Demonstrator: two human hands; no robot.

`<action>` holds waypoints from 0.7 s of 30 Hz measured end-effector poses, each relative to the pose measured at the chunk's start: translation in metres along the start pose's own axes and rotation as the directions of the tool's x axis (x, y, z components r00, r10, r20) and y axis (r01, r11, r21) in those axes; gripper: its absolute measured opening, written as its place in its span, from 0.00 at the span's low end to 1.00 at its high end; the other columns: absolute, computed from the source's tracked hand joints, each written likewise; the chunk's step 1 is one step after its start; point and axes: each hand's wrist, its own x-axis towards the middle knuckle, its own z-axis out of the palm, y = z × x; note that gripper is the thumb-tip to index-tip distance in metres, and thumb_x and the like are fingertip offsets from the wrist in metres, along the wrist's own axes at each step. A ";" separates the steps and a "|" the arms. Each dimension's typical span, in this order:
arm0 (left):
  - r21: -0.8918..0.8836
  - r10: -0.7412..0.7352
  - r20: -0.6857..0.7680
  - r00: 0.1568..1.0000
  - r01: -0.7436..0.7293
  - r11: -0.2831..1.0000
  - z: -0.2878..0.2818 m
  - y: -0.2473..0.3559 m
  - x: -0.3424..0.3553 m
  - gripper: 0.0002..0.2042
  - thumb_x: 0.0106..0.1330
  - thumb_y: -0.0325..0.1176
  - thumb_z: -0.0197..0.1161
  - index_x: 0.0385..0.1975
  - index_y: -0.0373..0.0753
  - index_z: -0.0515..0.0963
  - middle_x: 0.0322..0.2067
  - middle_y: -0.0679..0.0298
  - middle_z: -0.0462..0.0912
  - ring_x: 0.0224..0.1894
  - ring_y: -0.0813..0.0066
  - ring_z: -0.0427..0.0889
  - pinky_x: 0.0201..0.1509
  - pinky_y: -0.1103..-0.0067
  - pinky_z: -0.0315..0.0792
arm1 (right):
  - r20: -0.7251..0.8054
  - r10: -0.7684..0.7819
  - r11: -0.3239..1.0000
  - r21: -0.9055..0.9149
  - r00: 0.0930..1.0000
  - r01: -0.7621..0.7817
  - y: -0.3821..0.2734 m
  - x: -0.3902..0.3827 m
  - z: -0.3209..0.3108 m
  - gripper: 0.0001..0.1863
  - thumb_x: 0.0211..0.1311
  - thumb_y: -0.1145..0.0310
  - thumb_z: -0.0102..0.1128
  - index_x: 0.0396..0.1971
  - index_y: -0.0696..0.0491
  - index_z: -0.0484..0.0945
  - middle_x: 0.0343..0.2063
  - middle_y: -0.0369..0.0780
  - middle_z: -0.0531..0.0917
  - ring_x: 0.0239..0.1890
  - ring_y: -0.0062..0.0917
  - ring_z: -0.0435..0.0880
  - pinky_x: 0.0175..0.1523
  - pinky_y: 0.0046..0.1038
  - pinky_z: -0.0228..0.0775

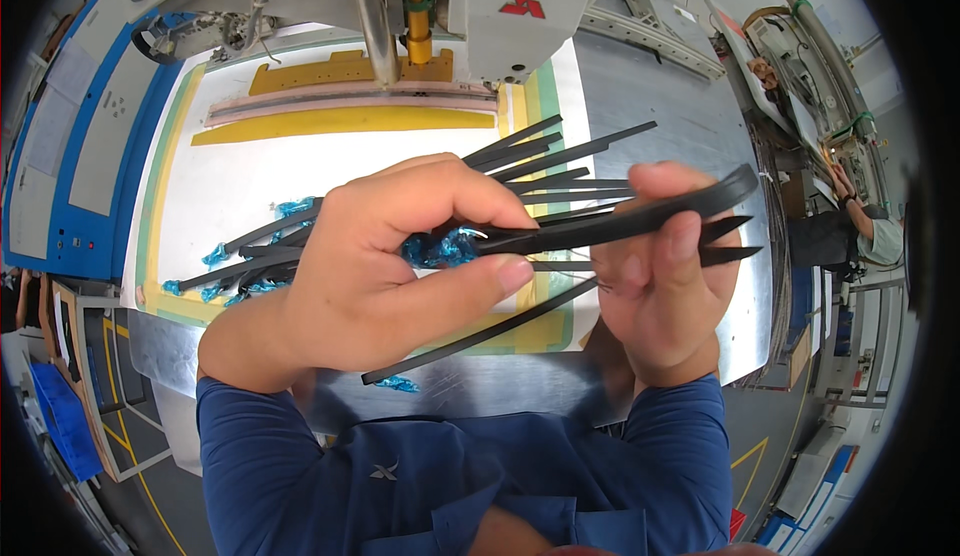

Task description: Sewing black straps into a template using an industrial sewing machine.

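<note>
My left hand [385,251] is closed on one end of a few narrow black straps, where crumpled shiny blue film [447,247] shows between thumb and fingers. Farther along, my right hand [665,276] pinches the same black straps [640,216] between thumb and fingers; their free ends stick out past it, one bending upward. Under both hands lies a loose pile of similar black straps [590,143], several with blue film [293,208] at their left ends. One single strap [470,338] slants toward me over the table's near side, a scrap of blue film beside its end.
Beyond my hands stands a machine head [525,16] with a metal rod above a yellow-and-pink bar fixture [350,106]. A taped white sheet [245,171] covers part of the metal table [680,116]. Blue cabinets [80,156] stand left; another person [860,231] is at the far right.
</note>
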 end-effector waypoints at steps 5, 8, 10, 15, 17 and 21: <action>0.239 -0.004 -0.096 0.995 0.027 0.971 0.002 0.009 -0.003 0.06 0.62 0.26 0.70 0.37 0.31 0.83 0.32 0.63 0.82 0.34 0.79 0.77 0.39 0.80 0.68 | -0.212 -0.013 1.000 -0.015 0.977 0.010 -0.021 0.010 -0.008 0.17 0.76 0.66 0.61 0.54 0.65 0.78 0.22 0.34 0.76 0.21 0.13 0.68 0.27 0.19 0.58; 0.422 0.131 -0.067 0.989 -0.091 0.902 -0.006 0.003 -0.004 0.08 0.62 0.25 0.72 0.39 0.33 0.84 0.27 0.61 0.82 0.28 0.71 0.80 0.33 0.76 0.71 | -0.318 -0.031 1.000 -0.008 0.948 0.030 -0.026 0.025 -0.025 0.15 0.76 0.64 0.61 0.47 0.63 0.81 0.22 0.35 0.77 0.18 0.13 0.66 0.22 0.18 0.55; 0.449 0.187 -0.034 0.982 -0.152 0.880 -0.005 0.004 -0.007 0.08 0.60 0.24 0.72 0.38 0.33 0.84 0.27 0.60 0.82 0.27 0.70 0.80 0.32 0.76 0.71 | -0.403 -0.006 1.000 0.013 0.915 0.012 -0.032 0.035 -0.034 0.14 0.76 0.63 0.62 0.44 0.62 0.81 0.21 0.35 0.78 0.16 0.11 0.65 0.20 0.18 0.53; 0.461 0.262 0.020 0.965 -0.242 0.854 -0.001 0.008 -0.006 0.09 0.59 0.23 0.73 0.38 0.33 0.84 0.28 0.58 0.83 0.28 0.68 0.80 0.32 0.76 0.72 | -0.375 0.093 0.963 -0.203 0.922 -0.180 -0.023 0.031 -0.052 0.15 0.74 0.60 0.64 0.39 0.60 0.83 0.19 0.32 0.77 0.13 0.08 0.63 0.18 0.16 0.51; 0.468 0.267 0.015 0.964 -0.243 0.850 -0.001 0.011 -0.007 0.09 0.60 0.23 0.73 0.39 0.33 0.84 0.29 0.58 0.83 0.29 0.68 0.81 0.33 0.76 0.73 | -0.319 0.098 0.949 -0.256 0.943 -0.186 -0.024 0.022 -0.048 0.15 0.74 0.61 0.64 0.40 0.60 0.84 0.19 0.31 0.77 0.14 0.07 0.63 0.18 0.15 0.50; 0.458 0.277 0.037 0.960 -0.263 0.849 -0.002 0.013 -0.005 0.09 0.59 0.23 0.73 0.39 0.33 0.84 0.29 0.58 0.84 0.29 0.68 0.81 0.33 0.76 0.73 | -0.196 0.276 0.901 -0.289 0.941 -0.324 -0.026 0.010 -0.040 0.21 0.74 0.60 0.61 0.57 0.61 0.80 0.24 0.37 0.84 0.14 0.06 0.63 0.19 0.14 0.51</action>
